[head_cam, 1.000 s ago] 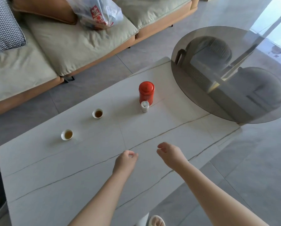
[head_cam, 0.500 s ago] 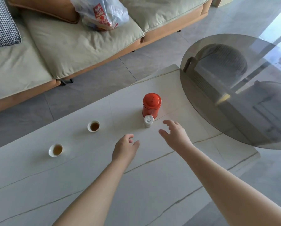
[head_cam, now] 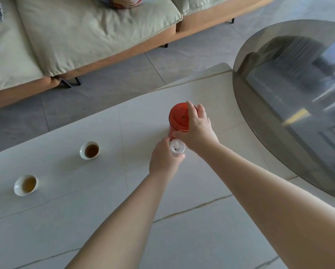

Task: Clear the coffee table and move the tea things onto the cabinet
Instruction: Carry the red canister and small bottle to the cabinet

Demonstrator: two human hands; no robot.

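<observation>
A red tea tin (head_cam: pixel 179 120) stands upright on the pale stone coffee table (head_cam: pixel 104 210). My right hand (head_cam: pixel 196 131) wraps around its right side and lid. Just in front of the tin stands a small white bottle (head_cam: pixel 176 149), and my left hand (head_cam: pixel 165 161) closes around it from the left. Two small white cups of brown tea sit to the left: one (head_cam: pixel 89 150) nearer the middle, the other (head_cam: pixel 26 185) close to the left edge. Both cups stand apart from my hands.
A green-cushioned sofa (head_cam: pixel 81 35) with an orange base runs along the far side across a strip of grey floor. A round smoked-glass table (head_cam: pixel 291 105) overlaps the coffee table's right end. A plastic bag (head_cam: pixel 123 1) lies on the sofa.
Both hands reached forward from the near side of the table. The right hand closed on the red tin and the left hand on the white bottle. The camera moved closer.
</observation>
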